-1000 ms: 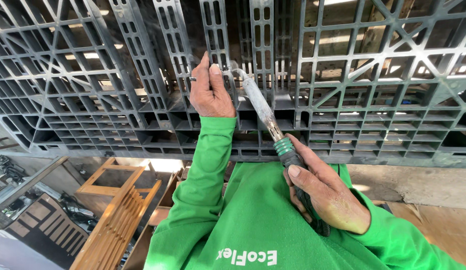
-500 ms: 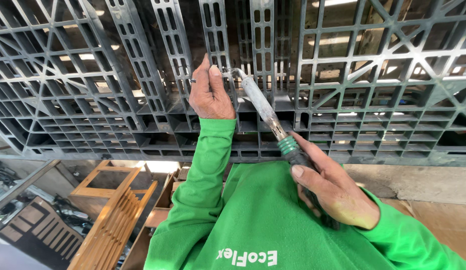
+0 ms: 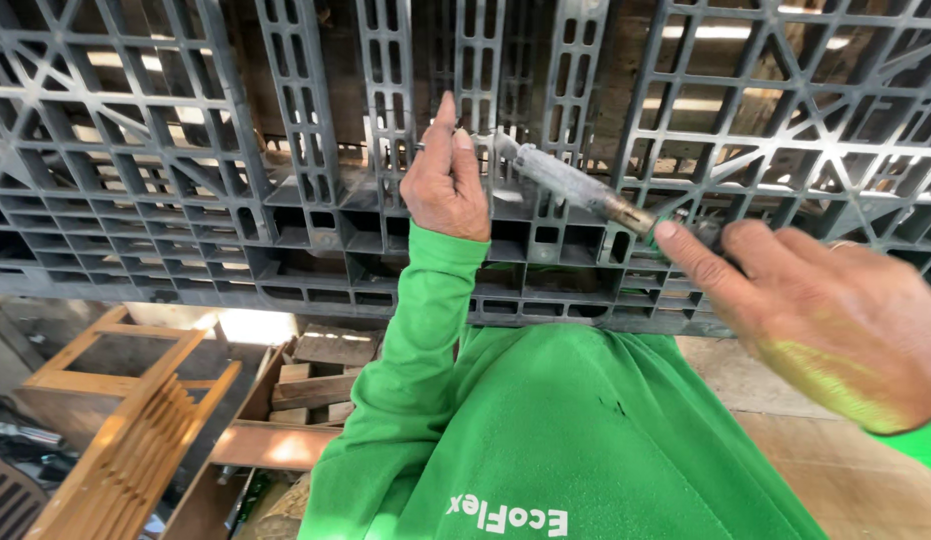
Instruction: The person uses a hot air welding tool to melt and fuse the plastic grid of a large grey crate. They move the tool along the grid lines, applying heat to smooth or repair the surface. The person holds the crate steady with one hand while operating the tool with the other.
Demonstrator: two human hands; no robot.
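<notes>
Two hands work at a grey plastic pallet (image 3: 185, 180).
Left hand (image 3: 443, 180) pinches a small nail (barely visible) against it; right hand (image 3: 815, 310) grips a tool (image 3: 585, 190).

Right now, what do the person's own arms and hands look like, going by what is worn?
Both arms wear bright green long sleeves of one sweatshirt. The left sleeve ends in a ribbed cuff at the wrist; only a sliver of the right sleeve shows. The left hand and right hand are bare: no gloves. White lettering crosses the sweatshirt's chest.
</notes>
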